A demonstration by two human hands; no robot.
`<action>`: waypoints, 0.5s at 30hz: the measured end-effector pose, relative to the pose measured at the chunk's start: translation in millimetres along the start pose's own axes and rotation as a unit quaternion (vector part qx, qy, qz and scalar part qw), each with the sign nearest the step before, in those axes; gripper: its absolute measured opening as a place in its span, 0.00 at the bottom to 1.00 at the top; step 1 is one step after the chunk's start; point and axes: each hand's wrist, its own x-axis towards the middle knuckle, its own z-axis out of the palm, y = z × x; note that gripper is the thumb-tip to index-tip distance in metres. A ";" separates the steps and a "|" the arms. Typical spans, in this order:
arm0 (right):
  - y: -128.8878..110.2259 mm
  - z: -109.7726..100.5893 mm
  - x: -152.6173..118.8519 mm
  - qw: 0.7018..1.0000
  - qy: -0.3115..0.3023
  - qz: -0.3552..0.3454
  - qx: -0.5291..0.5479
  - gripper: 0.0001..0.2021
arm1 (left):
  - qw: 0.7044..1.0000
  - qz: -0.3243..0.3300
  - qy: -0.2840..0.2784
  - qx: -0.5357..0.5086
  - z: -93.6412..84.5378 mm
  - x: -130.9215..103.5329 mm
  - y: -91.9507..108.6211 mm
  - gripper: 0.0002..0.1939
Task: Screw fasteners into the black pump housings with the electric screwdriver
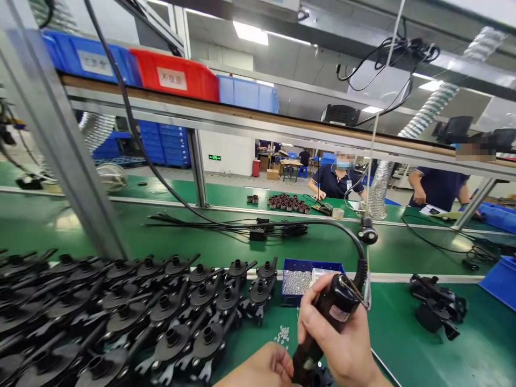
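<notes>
My right hand (342,333) is wrapped round a black electric screwdriver (328,317), its cord rising from the top end. The tool tilts down to the left. My left hand (268,365) is beside the tool's lower end with its fingers curled together; what they hold, if anything, is hidden. Part of a black piece (322,374) shows below the tool. Behind my right hand is a blue bin (293,300) of small metal parts. A few small nuts (283,334) lie loose on the green mat.
Many black assemblies with metal forks (171,344) fill the left side. Other black parts (437,309) and a blue bin (502,282) are at the right. A cord hangs across the bench from a metal frame (68,134). Two people are at the benches beyond.
</notes>
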 end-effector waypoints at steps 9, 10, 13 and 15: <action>-1.5 0.0 -1.9 0.999 0.000 -0.013 -0.038 0.12 | 0.997 -0.054 0.052 0.026 2.7 -3.4 3.5 0.25; -0.3 -0.5 -1.5 0.999 -0.001 -0.011 -0.041 0.12 | 0.997 -0.056 0.055 0.025 3.1 -3.8 4.2 0.25; 4.0 -6.8 -0.1 0.999 -0.009 -0.013 -0.048 0.11 | 0.996 -0.059 0.062 0.022 4.6 -4.7 5.8 0.27; 6.5 -14.8 0.4 0.998 -0.051 -0.015 -0.031 0.09 | 0.996 -0.061 0.069 0.021 5.6 -4.7 5.9 0.27</action>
